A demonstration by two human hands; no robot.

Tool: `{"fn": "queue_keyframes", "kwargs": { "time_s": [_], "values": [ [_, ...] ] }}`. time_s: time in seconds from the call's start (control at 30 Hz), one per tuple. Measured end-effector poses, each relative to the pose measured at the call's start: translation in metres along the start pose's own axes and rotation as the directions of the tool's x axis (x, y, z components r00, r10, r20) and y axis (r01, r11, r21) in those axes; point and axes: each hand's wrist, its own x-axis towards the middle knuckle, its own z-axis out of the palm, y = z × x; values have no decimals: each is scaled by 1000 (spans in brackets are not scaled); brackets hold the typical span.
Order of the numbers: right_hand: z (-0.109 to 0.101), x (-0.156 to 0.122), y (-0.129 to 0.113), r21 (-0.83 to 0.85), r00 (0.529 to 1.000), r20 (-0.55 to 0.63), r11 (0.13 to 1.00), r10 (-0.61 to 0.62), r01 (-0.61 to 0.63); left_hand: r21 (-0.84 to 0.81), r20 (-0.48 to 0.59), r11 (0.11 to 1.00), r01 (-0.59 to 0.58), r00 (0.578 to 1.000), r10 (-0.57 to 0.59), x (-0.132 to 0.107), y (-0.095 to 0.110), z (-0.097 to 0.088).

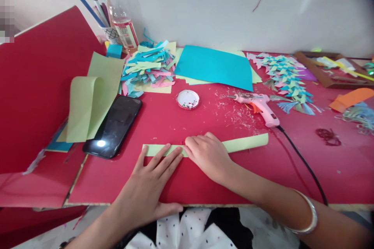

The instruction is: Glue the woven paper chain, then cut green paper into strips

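Observation:
A long light green paper strip (pixel 247 142) lies flat on the red table cover (pixel 163 124), running left to right in front of me. My left hand (pixel 149 186) rests flat with fingers stretched out, the fingertips pressing the strip's left part. My right hand (pixel 209 155) lies over the middle of the strip with its fingers curled down and pressed onto the paper. The strip's right end curls up slightly near a pink glue gun (pixel 258 109).
A black phone (pixel 113 126) and folded green paper (pixel 87 103) lie at left. A white lid (pixel 187 99), cut paper scraps (pixel 149 70), a blue sheet (pixel 214 66), woven paper piece (pixel 284 78), bottle (pixel 124 27) and glue gun cord (pixel 304 163) sit farther back and right.

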Motion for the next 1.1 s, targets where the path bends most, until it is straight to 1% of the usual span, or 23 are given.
{"fn": "queue_keyframes", "kwargs": {
  "time_s": [0.07, 0.17, 0.27, 0.57, 0.83, 0.97, 1.1],
  "values": [
    [0, -1, 4, 39, 1000, -20, 999, -20, 21, -4, 5, 1000, 6, 1000, -6, 0, 1, 0],
    [-2, -5, 13, 119, 998, -37, 992, -46, 50, 6, -16, 1000, 15, 1000, -15, 1, 2, 0],
    [-4, -12, 23, 170, 999, -37, 985, -34, 40, 18, -37, 1000, 17, 999, -17, 2, 3, -1],
    [-6, -34, 47, 218, 997, -59, 976, 40, -26, 50, -35, 999, 15, 999, -14, 2, 3, -1],
    [-10, -46, 68, 315, 999, -30, 949, 31, -20, 85, -36, 996, 12, 999, -9, 3, 3, -1],
    [-12, -51, 75, 308, 999, -41, 951, 35, -20, 84, -53, 996, 21, 998, -17, 3, 4, 0],
    [-12, -52, 75, 286, 999, -41, 958, 29, -16, 95, -46, 995, 11, 999, -7, 2, 2, 1]
  ]
}}
